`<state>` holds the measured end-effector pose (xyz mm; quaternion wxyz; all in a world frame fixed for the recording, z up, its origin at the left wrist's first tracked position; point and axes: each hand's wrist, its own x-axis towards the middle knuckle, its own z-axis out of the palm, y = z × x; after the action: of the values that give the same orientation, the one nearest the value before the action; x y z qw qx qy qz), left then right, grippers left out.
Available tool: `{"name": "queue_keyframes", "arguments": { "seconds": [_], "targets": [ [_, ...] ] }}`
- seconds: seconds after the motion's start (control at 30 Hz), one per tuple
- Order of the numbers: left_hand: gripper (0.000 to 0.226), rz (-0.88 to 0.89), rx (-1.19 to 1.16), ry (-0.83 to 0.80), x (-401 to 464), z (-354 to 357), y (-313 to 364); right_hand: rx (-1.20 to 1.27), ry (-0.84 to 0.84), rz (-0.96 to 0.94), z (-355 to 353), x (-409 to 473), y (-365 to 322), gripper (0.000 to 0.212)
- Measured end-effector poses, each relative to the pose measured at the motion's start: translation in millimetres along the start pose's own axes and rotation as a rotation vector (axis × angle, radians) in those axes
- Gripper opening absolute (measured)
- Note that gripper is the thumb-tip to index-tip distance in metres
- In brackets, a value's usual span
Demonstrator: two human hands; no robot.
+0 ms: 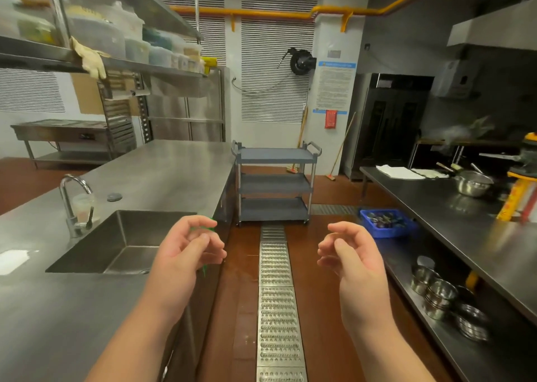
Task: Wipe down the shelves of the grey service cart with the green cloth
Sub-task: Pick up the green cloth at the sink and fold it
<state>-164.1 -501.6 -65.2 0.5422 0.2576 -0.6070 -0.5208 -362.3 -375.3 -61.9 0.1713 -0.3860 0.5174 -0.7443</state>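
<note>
The wall notice (335,86) on the far wall is too blurred to read. Only green slivers of the green cloth (209,228) show past the left hand (186,250), whose grip curls around it. The right hand (353,255) hangs loosely curled, holding nothing. The grey service cart (274,184) stands far ahead, well apart.

Even, dim overhead light; white glare patch on the counter (17,261) at 9 o'clock; wide-angle bowing at edges; shelf tubs (96,29) at 10 o'clock blurred.
</note>
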Motion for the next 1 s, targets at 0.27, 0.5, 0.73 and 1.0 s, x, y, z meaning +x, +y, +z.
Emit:
{"name": "queue_keyframes", "arguments": {
  "seconds": [0.27, 0.5, 0.73, 1.0],
  "targets": [
    [0.021, 0.003, 0.045, 0.028, 105, 76, -64, 0.002, -0.034, 0.0, -28, 134, 64, 0.024],
    [0.023, -0.017, 0.058, 0.091, 183, 114, -124, -0.008, -0.104, 0.021, -37, 238, 120, 0.027],
    [0.024, -0.085, 0.033, 0.182, 239, 98, -182, -0.012, -0.193, 0.075, -7, 299, 178, 0.029],
    [0.021, -0.16, 0.035, 0.253, 325, 29, -260, -0.073, -0.303, 0.145, 84, 375, 255, 0.029]
  ]
}}
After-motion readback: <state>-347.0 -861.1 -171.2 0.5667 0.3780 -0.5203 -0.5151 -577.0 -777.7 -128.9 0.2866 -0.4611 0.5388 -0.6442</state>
